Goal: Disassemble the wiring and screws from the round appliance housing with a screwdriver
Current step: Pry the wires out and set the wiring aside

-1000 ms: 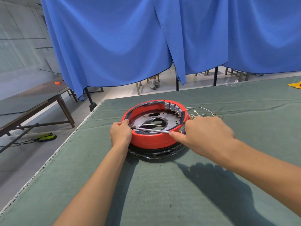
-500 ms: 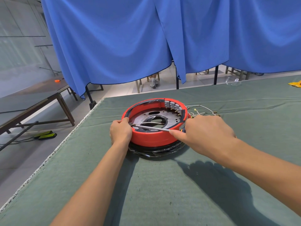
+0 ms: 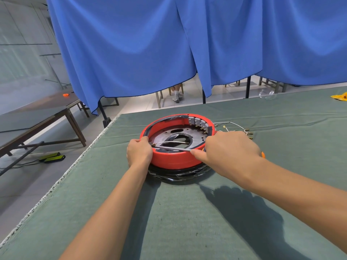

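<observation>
Left hand (image 3: 139, 151) gripped red housing (image 3: 174, 160) rim, frame centre | right hand (image 3: 228, 150) fingers grasped screwdriver (image 3: 171, 147), shaft lay across housing interior.

One round red housing (image 3: 176, 162), one screwdriver (image 3: 172, 148), two hands — left (image 3: 139, 151), right (image 3: 228, 151) — two blue curtains (image 3: 124, 45).

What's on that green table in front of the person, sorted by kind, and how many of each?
Round red housing: 1
Screwdriver, gripped by the right hand: 1
Bundle of loose wires beside the housing: 1
Yellow item at the far right edge: 1
Clear item at the far edge: 1
Total: 5
The left hand grips the housing rim.
</observation>
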### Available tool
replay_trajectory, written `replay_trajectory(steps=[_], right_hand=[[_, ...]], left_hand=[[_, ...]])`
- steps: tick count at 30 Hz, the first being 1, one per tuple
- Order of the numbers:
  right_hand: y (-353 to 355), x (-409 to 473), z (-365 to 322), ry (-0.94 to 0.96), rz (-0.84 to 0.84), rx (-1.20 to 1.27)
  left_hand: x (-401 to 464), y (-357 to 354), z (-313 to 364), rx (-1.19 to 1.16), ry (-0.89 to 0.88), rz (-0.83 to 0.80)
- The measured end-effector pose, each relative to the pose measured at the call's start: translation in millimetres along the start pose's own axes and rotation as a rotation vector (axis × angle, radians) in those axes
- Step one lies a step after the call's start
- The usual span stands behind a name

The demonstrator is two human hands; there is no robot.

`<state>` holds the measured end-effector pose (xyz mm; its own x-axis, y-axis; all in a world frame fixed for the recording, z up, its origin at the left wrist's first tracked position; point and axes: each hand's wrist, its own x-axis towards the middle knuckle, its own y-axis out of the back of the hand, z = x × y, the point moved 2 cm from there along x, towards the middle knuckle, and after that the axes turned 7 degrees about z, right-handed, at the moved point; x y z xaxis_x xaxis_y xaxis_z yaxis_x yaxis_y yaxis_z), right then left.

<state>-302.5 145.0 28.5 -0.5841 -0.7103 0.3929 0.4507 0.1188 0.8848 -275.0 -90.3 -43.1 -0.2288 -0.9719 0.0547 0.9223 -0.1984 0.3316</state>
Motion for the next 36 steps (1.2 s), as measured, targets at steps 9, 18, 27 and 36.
replay_trajectory(steps=[9,18,27,36], right_hand=[[-2.4,-9.7,11.1,-0.066,-0.031,0.031],[-3.3,-8.0,8.5,-0.069,-0.015,0.062],[-1.9,-8.2,8.2,-0.073,-0.032,0.098],[-0.4,-10.4,4.4,-0.031,-0.040,0.046]], left_hand=[[-0.2,-0.1,-1.1,-0.006,0.016,-0.005],[0.2,0.0,-0.5,-0.016,0.007,0.004],[0.6,-0.8,-1.2,-0.011,0.005,0.004],[2.2,-1.7,-2.5,0.000,-0.001,0.012]])
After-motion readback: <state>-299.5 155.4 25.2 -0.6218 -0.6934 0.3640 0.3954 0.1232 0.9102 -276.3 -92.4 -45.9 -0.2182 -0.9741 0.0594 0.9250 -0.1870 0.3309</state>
